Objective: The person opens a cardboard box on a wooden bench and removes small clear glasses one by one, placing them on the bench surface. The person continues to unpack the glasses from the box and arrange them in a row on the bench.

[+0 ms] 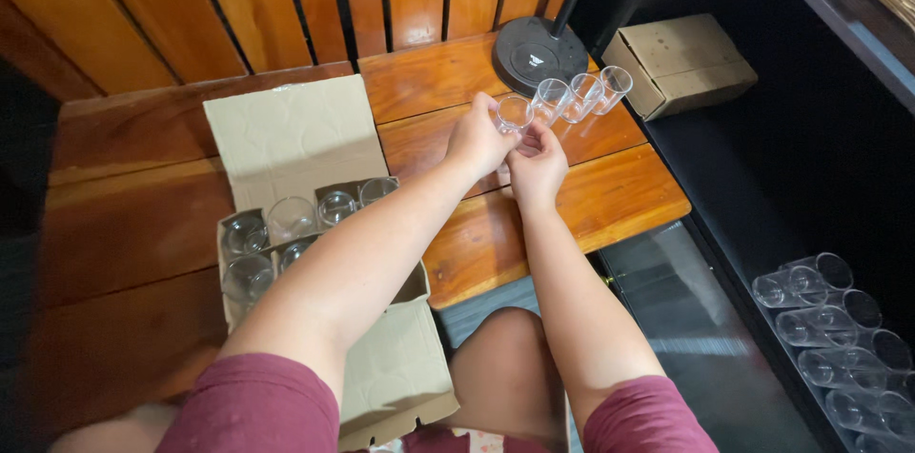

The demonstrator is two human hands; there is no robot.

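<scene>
The step in hand, judged from the layout, is setting a clear glass (pixel 514 114) at the near-left end of a row of three glasses (pixel 581 94) that runs diagonally toward the far right of the wooden counter (pixel 610 196), just beside a round black stand base (pixel 539 55). To do it well, lower the glass upright, keep its wall just beside the neighbouring glass without knocking it, and release only when the base sits flat on the slats. The left hand (pixel 479 137) has its grip closed round the near-left side of the glass, fingers curled on the wall. The right hand (pixel 537 165) sits directly near of it, fingertips raised to the lower part of the same glass; whether they press on it or merely steady it cannot be told. To the near left an open cardboard box (pixel 295 143) with dividers holds more glasses (pixel 291 219), its flap folded toward the far side. A small closed carton (pixel 679 62) lies at the far right, and further glasses lie on their sides on a dark shelf (pixel 743 224) at the near right
</scene>
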